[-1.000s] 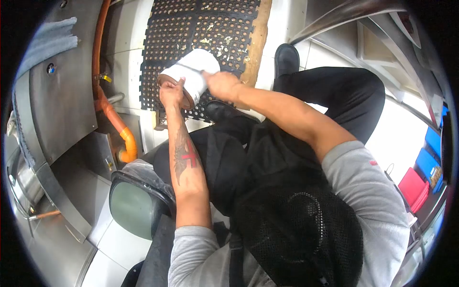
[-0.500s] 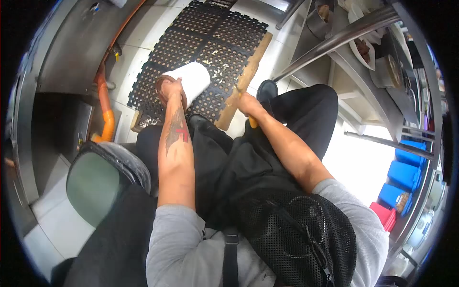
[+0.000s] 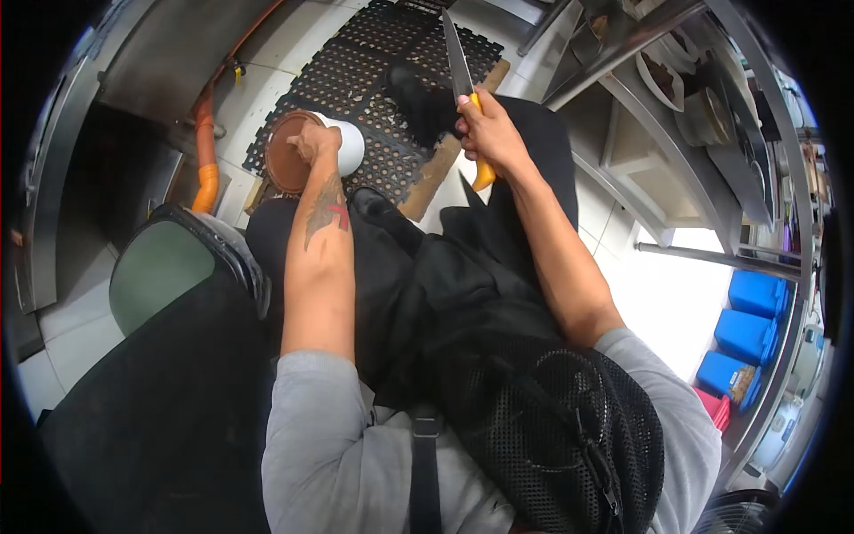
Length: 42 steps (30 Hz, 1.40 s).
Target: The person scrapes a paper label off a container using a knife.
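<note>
My right hand (image 3: pixel 487 129) is wrapped round the yellow handle of a knife (image 3: pixel 456 55), whose long blade points up and away from me. A white bucket (image 3: pixel 350 148) with a reddish-brown lid or contents (image 3: pixel 284 160) leans over the black mat, its brown round face turned toward the left. My left hand (image 3: pixel 313 142) is at the edge of that brown face, fingers bent against it; whether it grips the rim is not clear.
The perforated black rubber mat (image 3: pixel 365 53) lies on white tiles. An orange pipe (image 3: pixel 205 147) runs along the left. Metal shelving (image 3: pixel 623 133) stands at right, with blue bins (image 3: pixel 745 335) below. A green-backed chair (image 3: pixel 160 271) is at lower left.
The knife has come away from the bucket to the right and been raised, blade up. The bucket has turned so more of its brown face shows. My right foot has moved onto the mat.
</note>
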### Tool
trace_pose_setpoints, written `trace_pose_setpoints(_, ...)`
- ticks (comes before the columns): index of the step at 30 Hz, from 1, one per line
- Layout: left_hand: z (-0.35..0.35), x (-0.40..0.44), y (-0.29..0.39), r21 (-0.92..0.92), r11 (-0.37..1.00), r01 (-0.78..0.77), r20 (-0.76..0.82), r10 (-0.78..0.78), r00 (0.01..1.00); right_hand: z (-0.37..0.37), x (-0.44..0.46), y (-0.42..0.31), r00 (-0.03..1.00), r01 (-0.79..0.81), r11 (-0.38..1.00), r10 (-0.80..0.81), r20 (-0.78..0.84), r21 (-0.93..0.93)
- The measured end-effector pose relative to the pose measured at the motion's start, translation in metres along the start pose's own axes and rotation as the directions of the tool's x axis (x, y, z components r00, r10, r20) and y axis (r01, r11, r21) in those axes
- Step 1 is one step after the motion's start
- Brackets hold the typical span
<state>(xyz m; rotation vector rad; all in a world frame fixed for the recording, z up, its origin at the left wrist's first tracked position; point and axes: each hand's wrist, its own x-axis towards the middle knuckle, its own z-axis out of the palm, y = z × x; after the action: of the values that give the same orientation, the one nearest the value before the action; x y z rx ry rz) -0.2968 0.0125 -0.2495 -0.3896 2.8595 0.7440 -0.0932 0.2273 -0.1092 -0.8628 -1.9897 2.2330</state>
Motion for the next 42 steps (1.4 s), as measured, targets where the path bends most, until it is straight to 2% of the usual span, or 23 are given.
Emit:
trace_pose_setpoints(1,0.009,0.008,-0.004,0.060,0.995,-0.081,0.031,0.079,0.996,-0.003,-0.005,-0.006,1.000,0.008,1.000,-0.007,0.021,-0.008)
trace_pose_setpoints(6,0.006,0.009,0.008,0.097,0.982,-0.163,0.167,0.146,0.975,-0.001,0.011,-0.018,0.995,0.066,0.998,-0.065,0.080,-0.016)
trace_pose_setpoints(8,0.015,0.006,0.020,0.050,0.986,-0.156,0.172,0.145,0.974,0.001,0.023,-0.016,0.996,0.087,0.992,-0.089,-0.021,-0.093)
trace_pose_setpoints(10,0.032,0.005,0.021,0.056,0.977,-0.208,0.166,0.196,0.967,-0.005,0.041,0.006,0.998,0.034,0.999,-0.036,-0.050,-0.041)
trace_pose_setpoints(12,0.043,0.001,0.024,0.035,0.958,-0.285,0.167,0.276,0.947,-0.008,0.067,0.034,0.994,-0.084,0.992,0.077,-0.073,-0.096)
trace_pose_setpoints(14,0.056,0.003,0.025,0.038,0.947,-0.319,0.172,0.309,0.935,-0.008,0.099,0.085,0.988,-0.154,0.922,0.135,-0.076,-0.355)
trace_pose_setpoints(16,0.059,-0.003,0.032,0.085,0.951,-0.298,0.222,0.274,0.936,0.004,0.099,0.099,0.962,-0.255,0.824,0.267,-0.049,-0.506)
trace_pose_setpoints(17,0.062,0.000,0.029,0.101,0.947,-0.304,0.233,0.274,0.933,0.011,0.105,0.124,0.959,-0.268,0.828,0.280,-0.051,-0.492)
trace_pose_setpoints(19,0.069,0.012,0.024,0.106,0.921,-0.376,0.217,0.347,0.912,0.030,0.119,0.187,0.984,0.165,0.721,-0.165,0.065,-0.673)
trace_pose_setpoints(20,0.066,0.017,0.022,0.121,0.918,-0.378,0.224,0.346,0.911,0.037,0.116,0.175,0.986,0.157,0.731,-0.157,0.061,-0.664)
trace_pose_setpoints(22,0.051,0.027,0.019,-0.026,0.974,-0.225,0.274,0.223,0.936,0.052,0.106,0.131,0.981,0.145,0.773,-0.030,0.193,-0.618)
trace_pose_setpoints(24,0.049,0.050,0.007,0.020,0.978,-0.206,0.262,0.194,0.946,0.067,0.120,0.129,0.973,0.182,0.762,-0.048,0.226,-0.621)
trace_pose_setpoints(25,0.053,0.064,-0.007,-0.095,0.991,-0.092,0.300,0.117,0.947,0.073,0.126,0.131,0.963,0.221,0.737,-0.064,0.260,-0.639)
trace_pose_setpoints(27,0.050,0.060,-0.010,-0.340,0.930,0.139,0.394,0.006,0.919,0.077,0.133,0.125,0.965,0.171,0.763,-0.003,0.262,-0.624)
trace_pose_setpoints(30,0.039,0.043,0.001,-0.322,0.903,0.284,0.501,-0.092,0.860,0.078,0.136,0.130,0.959,0.156,0.778,0.029,0.282,-0.609)
trace_pose_setpoints(32,0.039,0.050,-0.005,-0.375,0.886,0.271,0.513,-0.045,0.857,0.065,0.143,0.138,0.964,0.138,0.736,0.055,0.261,-0.663)
trace_pose_setpoints(34,0.046,0.060,-0.016,-0.254,0.958,0.133,0.474,0.004,0.880,0.054,0.168,0.164,0.985,0.049,0.718,0.080,0.152,-0.694)
trace_pose_setpoints(35,0.045,0.059,-0.015,-0.255,0.945,0.206,0.559,-0.030,0.829,0.048,0.179,0.161,0.983,0.001,0.705,0.130,0.130,-0.709)
trace_pose_setpoints(37,0.045,0.056,-0.009,-0.221,0.957,0.190,0.582,-0.027,0.813,0.042,0.179,0.156,0.979,-0.059,0.686,0.183,0.093,-0.725)
trace_pose_setpoints(38,0.046,0.055,-0.007,-0.189,0.967,0.171,0.597,-0.025,0.802,0.044,0.164,0.130,0.970,-0.002,0.707,0.174,0.171,-0.707)
trace_pose_setpoints(39,0.043,0.057,-0.002,-0.121,0.992,0.048,0.574,0.031,0.818,0.050,0.150,0.113,0.954,0.056,0.726,0.163,0.251,-0.685)
trace_pose_setpoints(40,0.041,0.055,0.004,-0.124,0.991,0.050,0.578,0.032,0.815,0.061,0.143,0.117,0.955,0.114,0.720,0.112,0.276,-0.685)
trace_pose_setpoints(42,0.034,0.053,0.010,-0.173,0.957,0.233,0.581,-0.092,0.808,0.065,0.138,0.121,0.958,0.091,0.761,0.110,0.266,-0.642)
